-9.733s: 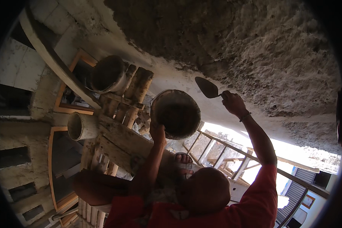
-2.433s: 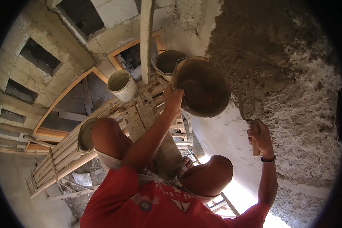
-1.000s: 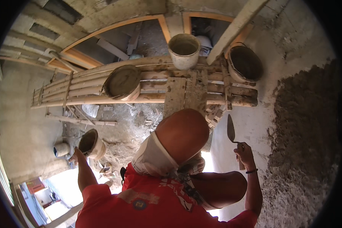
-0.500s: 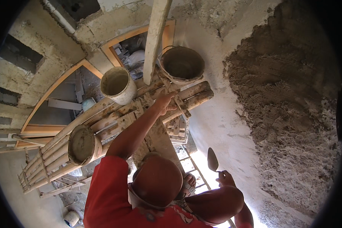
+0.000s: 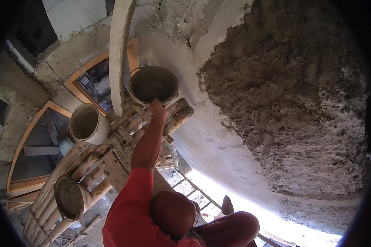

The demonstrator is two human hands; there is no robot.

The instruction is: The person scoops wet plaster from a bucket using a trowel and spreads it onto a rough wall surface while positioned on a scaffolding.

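My left hand (image 5: 157,108) reaches up to a large mortar-stained bucket (image 5: 175,91) at the end of the plank platform. Its fingers are closed on the near rim. The bucket's inside is dark, and its contents cannot be made out. A pointed trowel (image 5: 226,205) stands blade up just beyond my bent right knee. My right hand is hidden behind that knee; the earlier picture shows it round the trowel's handle, and the blade is still held up. A lighter bucket (image 5: 98,131) stands to the left of the large one.
A third bucket (image 5: 85,196), holding grey material, stands lower left on the pole platform (image 5: 123,156). An upright timber (image 5: 117,61) rises beside the large bucket. On the right is a wall with rough wet plaster (image 5: 276,90). A ladder (image 5: 189,187) shows below the platform.
My left hand has moved from the platform's crosspiece to the large bucket's rim. The view has shifted, so the surroundings sit further left. My right hand has gone out of sight behind the knee.
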